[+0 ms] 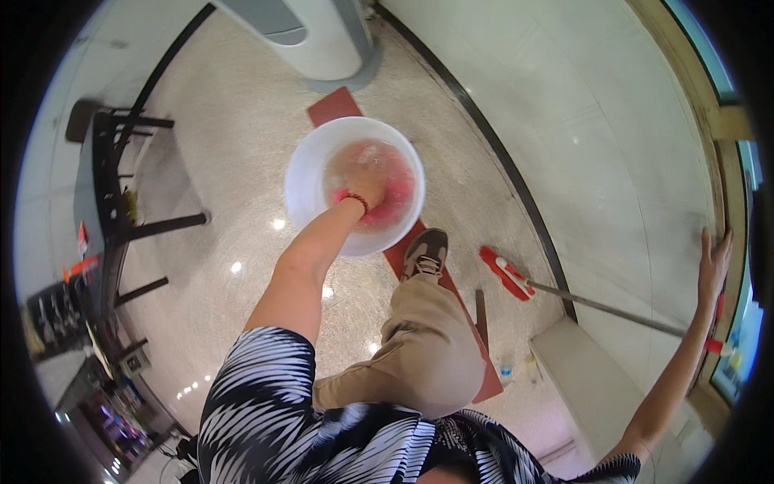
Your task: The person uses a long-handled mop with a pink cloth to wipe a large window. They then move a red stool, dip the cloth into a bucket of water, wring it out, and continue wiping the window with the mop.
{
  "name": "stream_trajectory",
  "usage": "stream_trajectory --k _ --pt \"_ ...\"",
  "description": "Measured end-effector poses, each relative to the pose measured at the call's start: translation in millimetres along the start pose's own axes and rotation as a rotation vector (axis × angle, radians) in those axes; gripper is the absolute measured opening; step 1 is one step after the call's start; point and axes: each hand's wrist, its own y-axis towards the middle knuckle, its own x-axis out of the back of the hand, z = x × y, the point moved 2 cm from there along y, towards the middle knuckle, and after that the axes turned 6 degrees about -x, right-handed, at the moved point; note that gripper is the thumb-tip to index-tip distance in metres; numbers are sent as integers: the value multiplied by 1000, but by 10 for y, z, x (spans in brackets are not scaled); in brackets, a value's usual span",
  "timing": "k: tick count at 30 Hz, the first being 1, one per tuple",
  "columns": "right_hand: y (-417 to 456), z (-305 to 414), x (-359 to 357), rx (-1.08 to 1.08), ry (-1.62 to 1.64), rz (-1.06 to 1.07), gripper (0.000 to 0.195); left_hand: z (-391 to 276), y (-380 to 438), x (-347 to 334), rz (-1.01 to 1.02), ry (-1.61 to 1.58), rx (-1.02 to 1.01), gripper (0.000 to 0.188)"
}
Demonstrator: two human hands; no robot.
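Note:
My left hand (365, 184) is down in cloudy water inside a white plastic bucket (304, 233), with a beaded bracelet at its wrist. Pink cloth (396, 190) lies in the water around the hand; the fingers are submerged, so their grip cannot be made out. My right hand (715, 266) rests against the wall beside the window frame (725, 199), fingers spread, holding nothing visible. A long-handled brush with red bristles (507, 275) leans near that arm, its pole passing by the forearm.
A red board (444, 284) runs under the bucket, with my shoe (426, 254) beside the bucket. A white and grey appliance (326, 48) stands beyond it. At left is a dark-legged table (163, 227). A pale ledge (574, 363) and a small bottle (506, 370) are at lower right.

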Motion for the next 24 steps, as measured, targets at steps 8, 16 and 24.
stream_trajectory --k 8,16,24 --pt "-1139 2601 158 -23 1404 841 52 1 -387 1282 -371 -880 120 26" --pt "-2184 4983 -374 -788 2168 1756 56 -145 -804 2588 -464 -1310 313 31" --pt "-2348 5506 -792 -814 1987 1436 49 -64 -574 1820 -493 -984 559 39"
